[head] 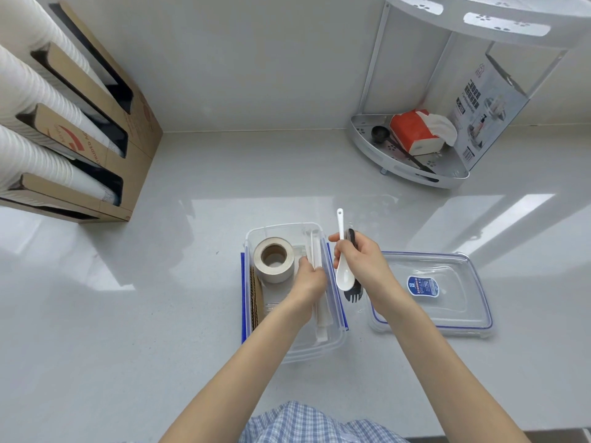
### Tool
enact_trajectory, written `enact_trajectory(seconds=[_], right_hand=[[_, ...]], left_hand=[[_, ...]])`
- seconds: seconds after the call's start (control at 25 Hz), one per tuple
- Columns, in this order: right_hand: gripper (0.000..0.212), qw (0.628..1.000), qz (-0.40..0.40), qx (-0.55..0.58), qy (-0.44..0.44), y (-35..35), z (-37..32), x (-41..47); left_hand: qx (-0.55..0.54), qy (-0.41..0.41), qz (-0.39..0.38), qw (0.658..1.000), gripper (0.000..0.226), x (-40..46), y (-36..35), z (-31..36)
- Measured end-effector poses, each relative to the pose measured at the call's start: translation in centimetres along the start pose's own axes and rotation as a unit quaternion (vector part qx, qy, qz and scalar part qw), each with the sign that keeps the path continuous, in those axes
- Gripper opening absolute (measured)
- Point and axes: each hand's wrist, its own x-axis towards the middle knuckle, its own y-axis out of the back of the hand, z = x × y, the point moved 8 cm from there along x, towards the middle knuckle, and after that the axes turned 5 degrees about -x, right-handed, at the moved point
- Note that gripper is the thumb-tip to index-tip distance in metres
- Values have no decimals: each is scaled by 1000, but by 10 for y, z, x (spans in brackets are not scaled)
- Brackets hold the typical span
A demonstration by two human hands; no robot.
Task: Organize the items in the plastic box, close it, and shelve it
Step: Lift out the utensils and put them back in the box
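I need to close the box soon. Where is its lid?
The lid lies flat on the counter, right of the open plastic box, just beyond the right hand.

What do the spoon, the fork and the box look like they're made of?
Spoon: glossy white, ceramic or hard plastic; the sheen fits both. Fork: matte black, likely plastic. Box: clear plastic, contents showing through its walls, blue latches.

Legible markings: none you can read in full.
Your lid (pixel 447 302) carries a blue label (pixel 423 286), print too small; the cardboard cup holder (pixel 96 123) shows partial red lettering; the white carton (pixel 483 113) has dark, unreadable characters.
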Motion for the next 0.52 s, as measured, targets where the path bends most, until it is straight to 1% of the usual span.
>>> enact_trajectory(seconds=[0.08,0.16,0.24,0.4,0.52], right_hand=[[19,1000,-3,-2,-2,0,1,1],[19,1000,-5,-10,-3,-1,2,2],[19,1000,-7,-9,-1,-2,3,2],[19,1000,-12,-8,1,-3,3,2],[18,1000,-16,-2,0,-4,4,3]], left_hand=[[19,28,8,999,61,31,-1,-31],[25,59,8,998,63,61,-6,-65],[15,71,5,997,63,67,-8,-73],[9,60,-9,998,62,3,-5,-18],[-11,66,-4,998,51,-4,2,-12]])
